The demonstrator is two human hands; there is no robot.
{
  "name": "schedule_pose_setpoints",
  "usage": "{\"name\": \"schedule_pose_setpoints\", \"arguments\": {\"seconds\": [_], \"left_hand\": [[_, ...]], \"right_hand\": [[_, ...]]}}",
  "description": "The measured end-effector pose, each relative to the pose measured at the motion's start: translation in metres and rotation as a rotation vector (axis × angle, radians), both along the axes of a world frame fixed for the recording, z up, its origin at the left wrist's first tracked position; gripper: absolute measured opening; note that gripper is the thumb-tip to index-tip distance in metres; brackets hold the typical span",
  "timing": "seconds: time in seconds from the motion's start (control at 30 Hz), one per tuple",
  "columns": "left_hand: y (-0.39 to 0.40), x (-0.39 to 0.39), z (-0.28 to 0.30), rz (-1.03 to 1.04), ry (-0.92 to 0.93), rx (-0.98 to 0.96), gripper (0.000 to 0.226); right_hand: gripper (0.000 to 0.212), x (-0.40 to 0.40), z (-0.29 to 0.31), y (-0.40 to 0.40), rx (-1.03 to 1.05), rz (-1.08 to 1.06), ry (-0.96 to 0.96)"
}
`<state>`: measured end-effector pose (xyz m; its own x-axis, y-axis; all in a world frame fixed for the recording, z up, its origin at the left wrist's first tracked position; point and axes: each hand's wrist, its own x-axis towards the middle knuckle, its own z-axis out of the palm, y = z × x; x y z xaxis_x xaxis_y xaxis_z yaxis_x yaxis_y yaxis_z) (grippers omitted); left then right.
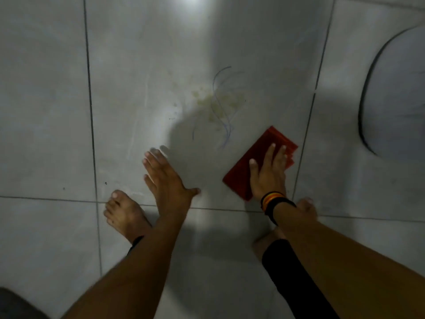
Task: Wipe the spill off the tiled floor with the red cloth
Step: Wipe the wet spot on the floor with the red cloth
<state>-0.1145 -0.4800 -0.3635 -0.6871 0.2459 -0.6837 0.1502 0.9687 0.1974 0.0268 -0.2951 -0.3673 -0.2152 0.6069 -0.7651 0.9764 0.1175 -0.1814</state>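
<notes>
1. A pale rounded object (395, 95), cut off by the frame edge, lies on the tiled floor (46, 111) at far right, well apart from the spill (220, 104). Thin blue scribbled lines (224, 116) cross the spill. Nothing lies between cloth and spill.
2. Counted: one red cloth (259, 162), one yellowish spill, two hands, two bare feet, one banded wristband (273, 200) on the right wrist.
3. The red cloth lies folded flat on the floor, near the spill, below and to its right.
4. The right hand (268, 173) presses on the cloth, its fingers (270, 155) spread flat on top, not curled around it; cloth shows beyond the fingertips.
5. The left hand (165, 178) is released, fingers extended, over bare tile left of the cloth, holding nothing.
</notes>
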Motion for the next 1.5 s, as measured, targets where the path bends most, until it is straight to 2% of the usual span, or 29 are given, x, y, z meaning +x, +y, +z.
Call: {"name": "schedule_pose_setpoints", "arguments": {"seconds": [0.07,0.17,0.27,0.33,0.4,0.47,0.5,0.6,0.67,0.73,0.83,0.9,0.97,1.03,1.1,1.17,1.23,1.3,1.4,1.43,1.5], "left_hand": [[-0.011,-0.024,-0.02,-0.012,-0.029,-0.073,0.176],[-0.026,-0.042,-0.048,-0.045,-0.135,-0.107,0.189],[-0.037,-0.045,-0.068,-0.086,-0.146,-0.07,0.194],[-0.04,-0.046,-0.073,-0.098,-0.155,-0.052,0.192],[-0.039,-0.047,-0.067,-0.104,-0.183,-0.065,0.19],[-0.033,-0.05,-0.053,-0.096,-0.205,-0.065,0.186],[-0.03,-0.052,-0.044,-0.079,-0.219,-0.048,0.184],[-0.012,-0.069,-0.027,-0.035,-0.214,0.029,0.183],[0.006,-0.091,-0.026,-0.023,-0.192,0.031,0.186],[0.025,-0.108,-0.031,-0.001,-0.2,-0.001,0.189],[0.03,-0.115,-0.048,0.012,-0.194,-0.02,0.191],[0.027,-0.115,-0.056,-0.004,-0.192,-0.01,0.191],[0.023,-0.116,-0.057,-0.024,-0.209,-0.016,0.192],[0.025,-0.118,-0.054,-0.035,-0.217,-0.047,0.192],[0.031,-0.12,-0.048,-0.018,-0.235,-0.081,0.189],[0.034,-0.121,-0.043,-0.012,-0.26,-0.099,0.187],[0.037,-0.121,-0.039,-0.004,-0.255,-0.125,0.187],[0.036,-0.121,-0.041,0.007,-0.239,-0.122,0.187],[0.03,-0.119,-0.047,0.006,-0.239,-0.072,0.187],[0.029,-0.119,-0.051,0.001,-0.245,-0.067,0.187],[0.028,-0.12,-0.054,-0.006,-0.267,-0.089,0.189]], "right_hand": [[0.073,0.001,-0.019,-0.013,0.034,0.009,-0.039],[0.072,-0.033,-0.052,-0.024,0.285,0.019,-0.067],[0.069,-0.089,-0.079,-0.035,0.472,0.202,0.034],[0.067,-0.113,-0.092,-0.057,0.471,0.446,0.194],[0.067,-0.102,-0.097,-0.084,0.396,0.744,0.35],[0.067,-0.064,-0.086,-0.095,0.293,0.935,0.397],[0.067,-0.039,-0.078,-0.092,0.274,0.947,0.367],[0.067,0.011,-0.055,-0.063,0.265,0.716,0.131],[0.068,0.007,-0.05,-0.034,0.26,0.508,-0.017],[0.071,-0.031,-0.056,-0.001,0.281,0.297,-0.046],[0.071,-0.124,-0.077,0.034,0.445,0.052,0.034],[0.07,-0.178,-0.09,0.028,0.568,0.09,0.063],[0.068,-0.203,-0.094,0.001,0.579,0.361,0.209],[0.067,-0.185,-0.091,-0.024,0.496,0.724,0.352],[0.068,-0.136,-0.082,-0.03,0.393,0.899,0.358],[0.07,-0.082,-0.073,-0.02,0.362,0.86,0.253],[0.069,-0.057,-0.066,0.006,0.358,0.671,0.133],[0.069,-0.077,-0.07,0.034,0.376,0.426,0.04],[0.072,-0.171,-0.083,0.058,0.503,0.072,0.051],[0.072,-0.204,-0.088,0.057,0.546,0.053,0.068],[0.07,-0.247,-0.094,0.039,0.59,0.237,0.144]]}}
